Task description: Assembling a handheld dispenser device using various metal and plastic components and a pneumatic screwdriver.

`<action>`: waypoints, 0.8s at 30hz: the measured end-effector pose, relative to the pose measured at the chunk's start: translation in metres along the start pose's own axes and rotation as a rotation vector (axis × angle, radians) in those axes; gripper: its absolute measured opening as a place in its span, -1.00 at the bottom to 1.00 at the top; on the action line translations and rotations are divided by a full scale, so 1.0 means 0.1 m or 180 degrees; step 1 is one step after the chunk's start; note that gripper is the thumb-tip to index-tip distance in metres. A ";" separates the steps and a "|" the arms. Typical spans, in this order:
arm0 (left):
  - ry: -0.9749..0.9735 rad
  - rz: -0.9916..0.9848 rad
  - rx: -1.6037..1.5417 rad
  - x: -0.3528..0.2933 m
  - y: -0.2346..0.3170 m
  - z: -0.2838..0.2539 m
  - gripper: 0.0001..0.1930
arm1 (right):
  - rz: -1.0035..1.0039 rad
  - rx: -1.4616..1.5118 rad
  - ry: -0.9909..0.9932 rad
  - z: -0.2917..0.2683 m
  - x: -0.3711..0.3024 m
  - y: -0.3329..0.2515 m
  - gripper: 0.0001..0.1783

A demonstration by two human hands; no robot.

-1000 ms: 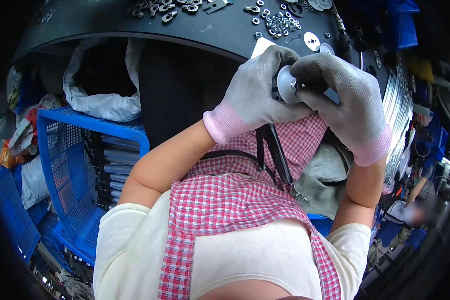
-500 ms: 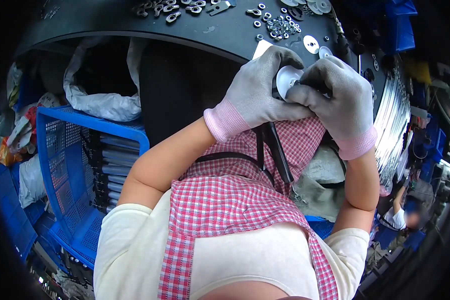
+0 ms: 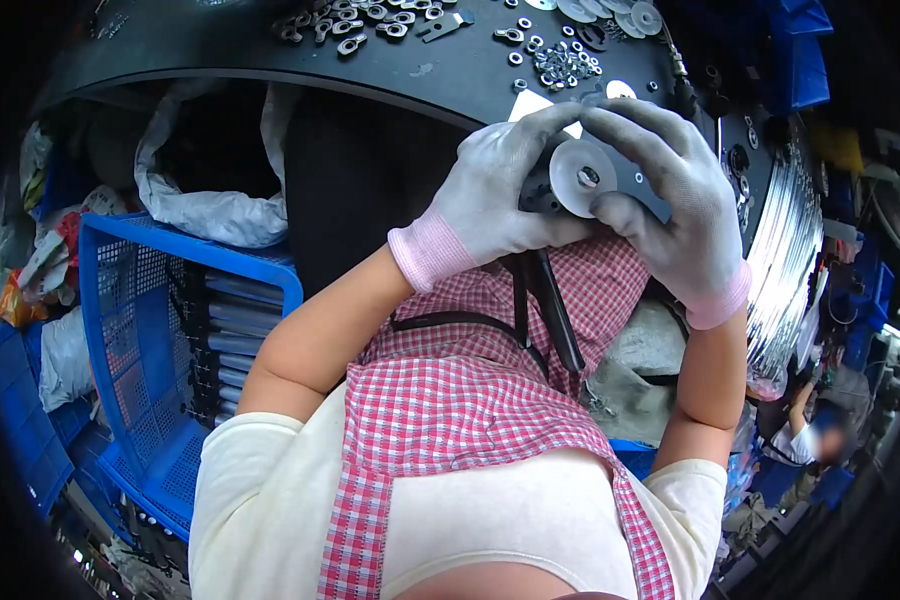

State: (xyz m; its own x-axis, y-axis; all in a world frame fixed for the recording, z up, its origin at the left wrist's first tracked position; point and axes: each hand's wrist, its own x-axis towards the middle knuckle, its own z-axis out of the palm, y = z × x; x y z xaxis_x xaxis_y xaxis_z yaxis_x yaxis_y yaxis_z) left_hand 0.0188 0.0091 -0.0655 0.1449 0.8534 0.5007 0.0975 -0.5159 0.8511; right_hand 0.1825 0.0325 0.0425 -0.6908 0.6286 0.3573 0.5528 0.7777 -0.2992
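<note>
A translucent white plastic disc (image 3: 571, 190) faces up between my gloved hands, a metal bolt end (image 3: 588, 177) showing in its central hole. It sits on a dark metal part (image 3: 540, 196). My left hand (image 3: 495, 190) is wrapped round that part from the left, its inner fingers partly hidden. From the right, my right hand (image 3: 670, 190) curves round the disc, thumb against its rim and fingertips bent over the far side. Below the hands, a black bar (image 3: 552, 310) slants over my checked apron; whether it joins the dark part, I cannot tell.
The dark worktop (image 3: 220, 45) holds a pile of small nuts (image 3: 567, 65), metal lugs (image 3: 350, 44), a flat forked piece (image 3: 445, 25) and more white discs (image 3: 646, 17). Bright metal rods (image 3: 780, 250) lie at right. A blue crate (image 3: 290, 285) stands left. Another person (image 3: 798, 440) is far right.
My right hand's fingers have opened out from their pinch at the disc's centre, uncovering the bolt end. The disc has turned to face up more.
</note>
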 end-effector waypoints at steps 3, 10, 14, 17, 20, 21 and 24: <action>-0.0127 -0.0393 0.0004 -0.03 0.02 0.00 -0.35 | -0.0215 -0.0050 -0.0418 -0.01 -0.05 0.07 -0.60; -0.0261 -0.0395 0.0251 -0.07 -0.05 -0.01 -0.56 | -0.0008 0.0133 -0.0038 0.08 -0.09 0.07 -0.63; -0.0210 -0.0276 0.0471 -0.08 -0.04 -0.01 -0.60 | 0.0033 -0.0177 0.0117 0.03 -0.11 0.07 -0.57; -0.0285 -0.0323 0.0401 -0.09 -0.06 -0.02 -0.61 | -0.0054 0.0458 -0.0296 0.07 -0.07 0.11 -0.52; -0.0333 -0.0247 0.0350 -0.09 -0.07 -0.02 -0.63 | 0.0131 0.0266 -0.0060 0.09 -0.09 0.07 -0.52; -0.0319 -0.0158 0.0375 -0.08 -0.07 -0.01 -0.65 | 0.0267 0.0280 0.0186 0.08 -0.09 0.06 -0.52; -0.0244 -0.0066 0.0451 -0.08 -0.06 -0.01 -0.66 | 0.0092 0.0296 0.0119 0.09 -0.07 0.10 -0.67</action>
State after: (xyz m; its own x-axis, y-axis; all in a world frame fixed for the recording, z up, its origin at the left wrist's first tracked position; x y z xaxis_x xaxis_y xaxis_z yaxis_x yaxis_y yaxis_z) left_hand 0.0158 0.0057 -0.0745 0.2157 0.8586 0.4651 0.2385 -0.5082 0.8276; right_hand 0.1886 0.0356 0.0288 -0.6564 0.6519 0.3795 0.5254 0.7562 -0.3901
